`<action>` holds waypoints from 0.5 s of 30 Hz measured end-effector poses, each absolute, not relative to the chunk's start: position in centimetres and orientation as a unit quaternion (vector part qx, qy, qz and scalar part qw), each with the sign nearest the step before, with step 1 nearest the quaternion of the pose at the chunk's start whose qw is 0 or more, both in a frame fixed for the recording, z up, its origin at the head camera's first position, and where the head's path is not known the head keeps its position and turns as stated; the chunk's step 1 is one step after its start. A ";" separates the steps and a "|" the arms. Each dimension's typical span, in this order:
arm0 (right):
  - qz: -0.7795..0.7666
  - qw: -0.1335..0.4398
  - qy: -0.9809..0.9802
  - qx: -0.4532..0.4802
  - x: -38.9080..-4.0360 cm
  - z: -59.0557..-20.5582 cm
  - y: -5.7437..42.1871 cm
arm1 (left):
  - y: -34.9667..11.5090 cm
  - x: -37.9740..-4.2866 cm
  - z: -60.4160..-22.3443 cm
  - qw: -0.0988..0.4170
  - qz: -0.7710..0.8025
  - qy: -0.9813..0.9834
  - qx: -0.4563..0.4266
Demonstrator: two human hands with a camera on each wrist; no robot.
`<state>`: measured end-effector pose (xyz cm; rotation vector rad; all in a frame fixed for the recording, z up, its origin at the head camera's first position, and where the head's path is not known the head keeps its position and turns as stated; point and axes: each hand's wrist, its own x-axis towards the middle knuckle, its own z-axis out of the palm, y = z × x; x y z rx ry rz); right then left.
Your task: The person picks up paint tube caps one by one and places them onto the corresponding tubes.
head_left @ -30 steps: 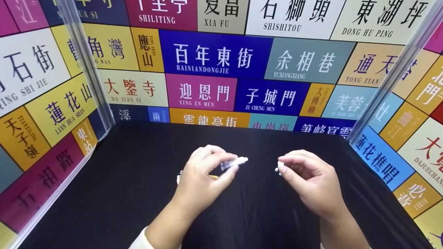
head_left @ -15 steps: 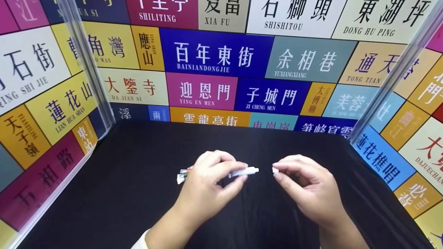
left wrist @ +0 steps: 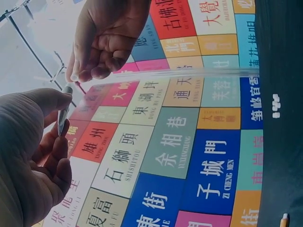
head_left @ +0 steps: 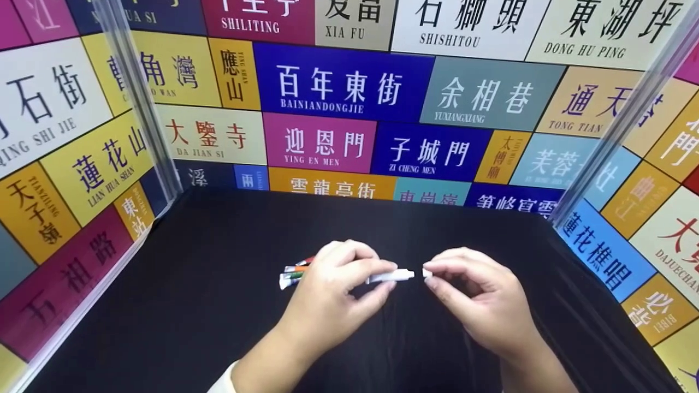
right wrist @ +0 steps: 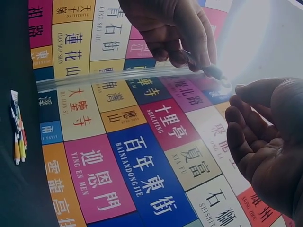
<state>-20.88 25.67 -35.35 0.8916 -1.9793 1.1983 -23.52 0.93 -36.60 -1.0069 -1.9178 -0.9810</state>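
White tube (head_left: 403,274), one, small, with a narrow nozzle; probably a paint tube. Place: the landmark of this entry, held above the tabletop (head_left: 229,262), nozzle towards the right hand.

White cap (head_left: 426,272), one. Place: just beside the nozzle of the white tube, in line with it, a slim gap between; not touching.

Left hand (head_left: 337,292). Thumb and forefinger pinch the white tube along its body, leaving the nozzle clear; the other fingers curl loosely below.

Right hand (head_left: 483,297), facing the nozzle of the white tube. Thumb and forefinger pinch the white cap at their tips; its remaining fingers are bent and hold nothing.

Coloured tubes (right wrist: 18,137), a small bundle with white, orange and yellow ends. Place: on the tabletop, left of the white tube, partly hidden by the left hand in the head view.

White pieces (left wrist: 276,106), a few, too small to name surely; possibly caps. Place: on the tabletop, lower than the white tube.

Handling note, by judgement: nozzle and cap are best kept on one axis, the tube steadied with a light pinch so that nothing squeezes out, the cap held by its rim; any turning belongs to the right hand's fingertips, straight and unforced, lest the thread cross.
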 end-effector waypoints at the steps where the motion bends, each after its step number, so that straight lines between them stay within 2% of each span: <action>1: 0.453 0.323 -0.759 0.339 -20.9 -35.4 25.6 | 1.0 -23.5 -36.6 0.373 -0.382 -0.748 -0.394; 15: 0.435 0.307 -0.777 0.336 -20.9 -35.8 25.5 | 1.2 -23.5 -36.8 0.377 -0.374 -0.748 -0.398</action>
